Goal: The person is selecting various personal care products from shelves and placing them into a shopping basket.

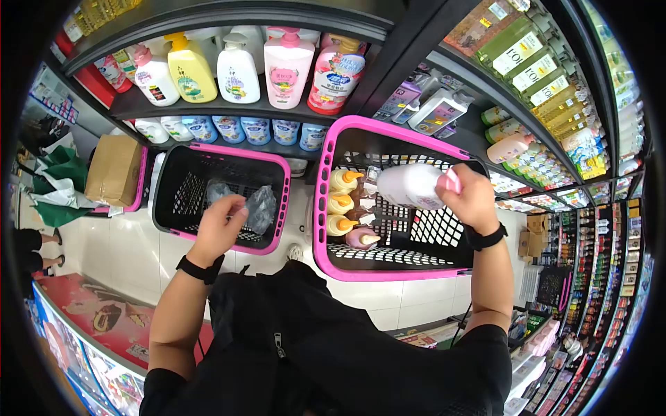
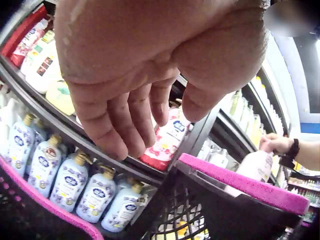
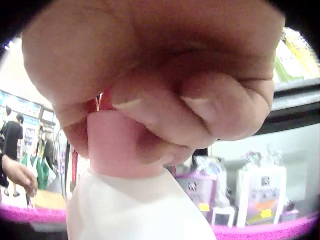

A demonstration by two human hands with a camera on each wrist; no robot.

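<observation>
My right hand (image 1: 466,197) grips a white pump bottle (image 1: 411,186) by its pink neck (image 3: 122,145), fingers curled round it. In the head view the bottle lies tilted over the larger pink-rimmed black basket (image 1: 320,208). Inside that basket, along its left side, stand several bottles with yellow-orange pumps (image 1: 341,204) and a pinkish bottle (image 1: 362,238). My left hand (image 1: 220,225) hovers over the smaller pink-rimmed basket (image 1: 286,173), its fingers loosely bent and holding nothing. Crumpled clear plastic bags (image 1: 261,209) lie in the smaller basket.
Behind the baskets a black shelf (image 1: 201,111) carries large pump bottles (image 1: 288,68), with a row of blue bottles (image 1: 229,130) below. A cardboard box (image 1: 113,170) stands at the left. Stocked shelves (image 1: 596,263) run along the right; a red-topped display (image 1: 90,312) is at lower left.
</observation>
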